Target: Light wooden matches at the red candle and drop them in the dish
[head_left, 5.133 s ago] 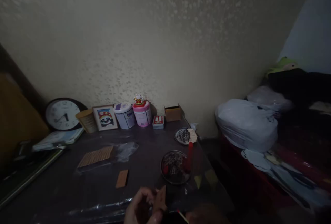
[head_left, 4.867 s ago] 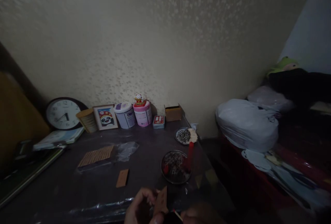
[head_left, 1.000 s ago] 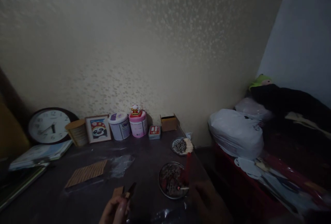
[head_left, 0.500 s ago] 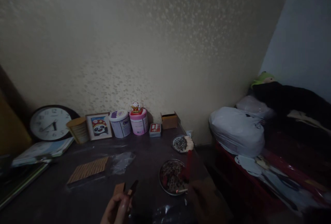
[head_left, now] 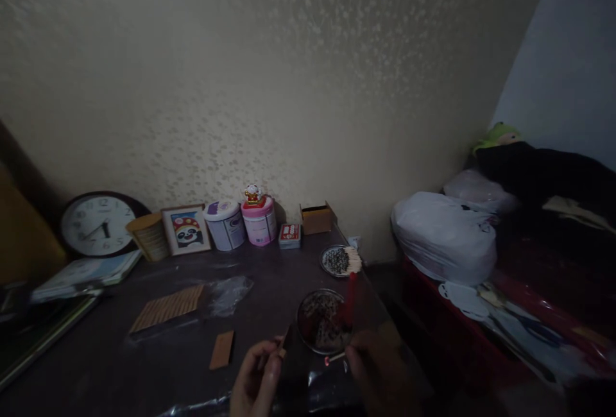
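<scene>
Loosely, right hand (head_left: 380, 372) pinches a match (head_left: 334, 358)

I see a dark, glossy worktop (head_left: 120, 353) under clear, crinkled plastic film (head_left: 226, 292). The round dish (head_left: 320, 324) near its right edge looks like shiny metal. The match (head_left: 335, 358) is pale wood, red-tipped. The wall (head_left: 289, 83) is matt and rough-textured.

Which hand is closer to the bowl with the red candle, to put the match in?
Right. The right hand pinches the match, whose tip lies just by the near rim of the bowl. The left hand sits farther left, holding a dark strip, so it looks worse placed.
</scene>
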Available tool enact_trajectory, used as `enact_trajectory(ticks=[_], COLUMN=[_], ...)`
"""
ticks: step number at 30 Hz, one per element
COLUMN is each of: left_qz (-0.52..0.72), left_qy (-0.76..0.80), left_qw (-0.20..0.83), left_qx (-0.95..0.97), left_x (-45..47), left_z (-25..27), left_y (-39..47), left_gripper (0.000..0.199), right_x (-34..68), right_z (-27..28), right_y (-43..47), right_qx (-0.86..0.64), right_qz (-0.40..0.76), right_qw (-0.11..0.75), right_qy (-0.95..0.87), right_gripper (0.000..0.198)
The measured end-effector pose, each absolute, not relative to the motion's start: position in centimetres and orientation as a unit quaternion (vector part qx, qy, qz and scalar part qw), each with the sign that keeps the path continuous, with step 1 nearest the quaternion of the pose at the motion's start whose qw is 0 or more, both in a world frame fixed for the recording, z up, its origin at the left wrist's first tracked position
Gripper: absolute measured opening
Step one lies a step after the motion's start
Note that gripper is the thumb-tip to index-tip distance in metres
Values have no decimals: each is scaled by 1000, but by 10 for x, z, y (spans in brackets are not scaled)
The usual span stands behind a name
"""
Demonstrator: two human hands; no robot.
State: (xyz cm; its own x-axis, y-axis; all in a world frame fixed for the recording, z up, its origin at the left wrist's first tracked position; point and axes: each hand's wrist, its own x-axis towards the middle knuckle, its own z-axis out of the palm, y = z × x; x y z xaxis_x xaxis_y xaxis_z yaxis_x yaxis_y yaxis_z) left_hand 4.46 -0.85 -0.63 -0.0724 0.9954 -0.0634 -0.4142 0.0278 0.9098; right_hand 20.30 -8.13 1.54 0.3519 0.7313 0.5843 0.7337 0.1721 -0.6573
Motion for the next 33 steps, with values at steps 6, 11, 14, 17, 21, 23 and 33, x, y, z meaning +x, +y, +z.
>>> enact_trajectory(ticks=[6, 11, 14, 17, 21, 23, 33], left_qz=[571, 562, 564, 570, 583, 580, 575], left_qy=[352, 329, 320, 320, 332, 341, 325], left_qw=[649, 672, 672, 668, 659, 658, 665], left_qx=[359, 352, 357, 355, 340, 339, 351], left_x=[55, 59, 61, 62, 62, 61, 56], left_z=[-9, -12, -10, -7, -6, -7, -11], left_y=[-13, -16, -18, -18, -17, -17, -13], left_gripper=[39, 37, 36, 36, 36, 38, 38], right_x=[203, 202, 202, 201, 201, 201, 199], right_z=[10, 6, 5, 4, 4, 4, 3], right_y=[-79, -78, -78, -78, -77, -77, -77], right_qx=[-636, -616, -615, -609, -592, -595, -595], right_qz=[-58, -69, -69, -78, -94, -90, -68], right_qw=[454, 463, 455, 454, 453, 449, 445], right_qy=[-622, -634, -640, -646, -660, -661, -666], right_gripper=[14, 13, 13, 11, 12, 12, 12])
